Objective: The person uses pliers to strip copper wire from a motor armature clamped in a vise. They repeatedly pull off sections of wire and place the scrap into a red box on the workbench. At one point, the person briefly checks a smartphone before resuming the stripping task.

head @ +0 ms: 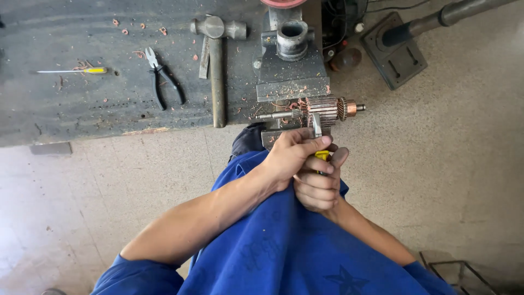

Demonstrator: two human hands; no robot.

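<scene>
Far left of the hands, on the dark bench: a yellow-handled screwdriver, then black-handled pliers, then a hammer. Left hand is closed over a yellow-handled tool, thumb along its top. Right hand is clenched on the same handle, just below the left. The blade, probably a scraper, reaches up to the motor armature, clamped directly above both hands

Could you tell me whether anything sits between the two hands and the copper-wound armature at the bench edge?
Nothing separate does. The left hand and right hand grip a yellow-handled tool, whose metal blade already reaches the armature. Only copper shavings lie nearby.
</scene>
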